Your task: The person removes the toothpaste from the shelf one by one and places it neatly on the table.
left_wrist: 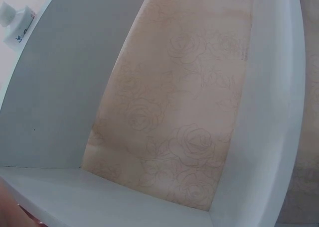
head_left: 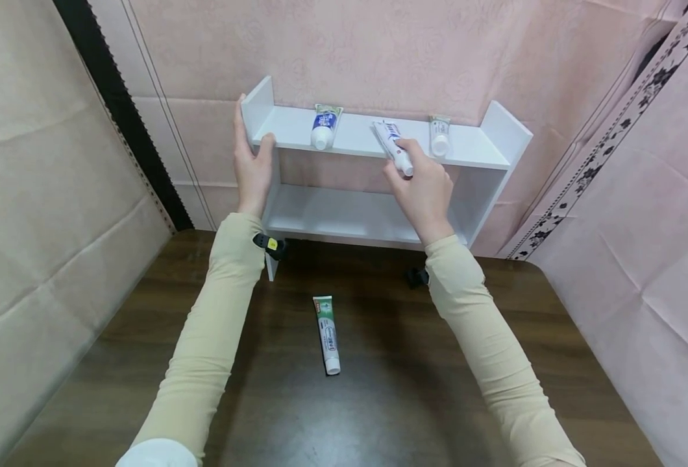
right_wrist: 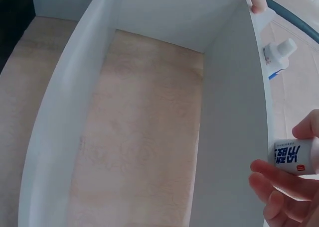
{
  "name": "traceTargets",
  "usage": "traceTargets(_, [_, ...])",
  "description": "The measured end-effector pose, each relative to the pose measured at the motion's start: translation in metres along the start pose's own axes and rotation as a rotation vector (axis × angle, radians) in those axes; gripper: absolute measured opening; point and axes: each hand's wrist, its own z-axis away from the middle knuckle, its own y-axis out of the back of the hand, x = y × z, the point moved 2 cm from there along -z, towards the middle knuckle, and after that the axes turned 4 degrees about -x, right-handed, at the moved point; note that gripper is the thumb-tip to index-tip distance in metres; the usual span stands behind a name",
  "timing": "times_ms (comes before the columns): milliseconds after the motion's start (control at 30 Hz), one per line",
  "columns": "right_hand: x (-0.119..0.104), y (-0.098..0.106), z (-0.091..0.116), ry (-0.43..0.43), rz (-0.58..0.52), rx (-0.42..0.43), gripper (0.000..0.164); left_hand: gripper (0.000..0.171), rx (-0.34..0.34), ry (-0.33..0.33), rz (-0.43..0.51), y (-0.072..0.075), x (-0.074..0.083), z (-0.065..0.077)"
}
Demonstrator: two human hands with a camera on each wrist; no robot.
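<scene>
My left hand (head_left: 253, 170) grips the left side panel of a white two-tier shelf (head_left: 344, 201), thumb at the front edge of the upper board. My right hand (head_left: 426, 188) pinches a white toothpaste tube (head_left: 392, 146) near its cap. The tube's far end lies over the upper board, its cap toward me. In the right wrist view that tube (right_wrist: 291, 157) shows blue lettering and a red mark between thumb and fingers. A blue-and-white tube (head_left: 325, 127) lies on the upper board to the left, and a pale tube (head_left: 440, 135) to the right of the held one.
A green-and-white toothpaste tube (head_left: 327, 336) lies on the dark wooden table (head_left: 391, 402) in front of the shelf. Pink patterned cloth (head_left: 344, 52) hangs behind the shelf, with pale cloth walls at left and right.
</scene>
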Motion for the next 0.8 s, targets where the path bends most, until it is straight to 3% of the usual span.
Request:
traceTargets(233, [-0.002,-0.002,0.002,-0.001,-0.010,-0.003,0.038,0.069,0.000,0.004,-0.003,0.000,0.002,0.000])
traceTargets(467, [-0.002,-0.007,0.019,0.060,-0.089,0.085,0.030,0.069,-0.002,0.008,-0.007,-0.001,0.000,0.000])
traceTargets(800, [0.000,-0.008,0.038,0.123,-0.101,0.139,0.029,0.069,-0.005,0.024,0.000,0.000,0.001,0.001])
